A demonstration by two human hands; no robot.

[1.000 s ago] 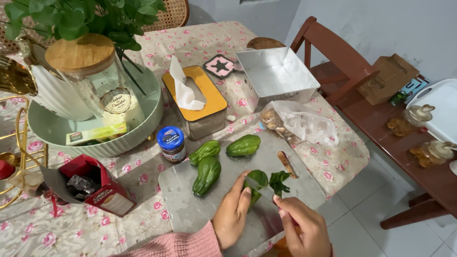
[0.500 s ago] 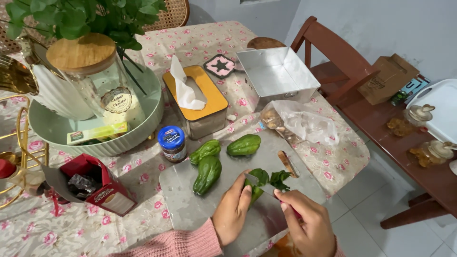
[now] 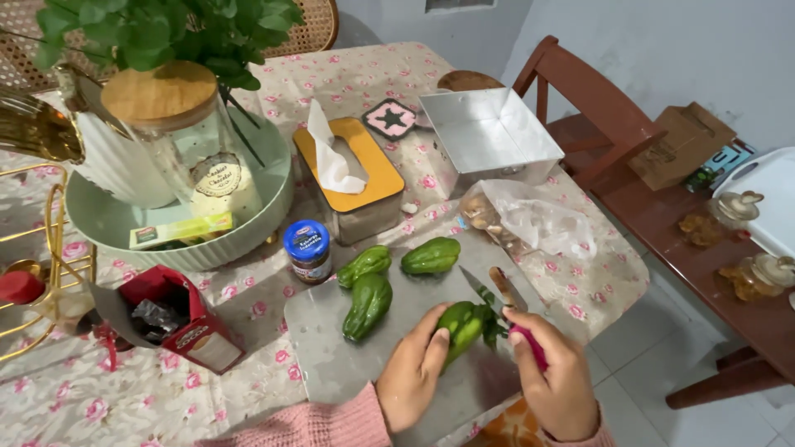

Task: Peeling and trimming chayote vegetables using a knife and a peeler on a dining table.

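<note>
On the grey cutting board point(image 3: 331, 348), just right of the three other green gourds point(image 3: 368, 302), the left hand point(image 3: 411, 372) pinches the green gourd point(image 3: 461, 327) while the right hand point(image 3: 559, 377), closed on the pink-handled knife point(image 3: 497, 306), trims its leafy end, so I think the blade should go away from the left fingers.

Beside my board I see a small jar with a blue lid point(image 3: 308, 251), a tissue box with a yellow top point(image 3: 352, 178) and a square metal tin point(image 3: 490, 132). A clear bag point(image 3: 530, 219) holds what may be mushrooms. A brown wooden chair point(image 3: 592, 116) stands past the counter point(image 3: 348, 79).
</note>
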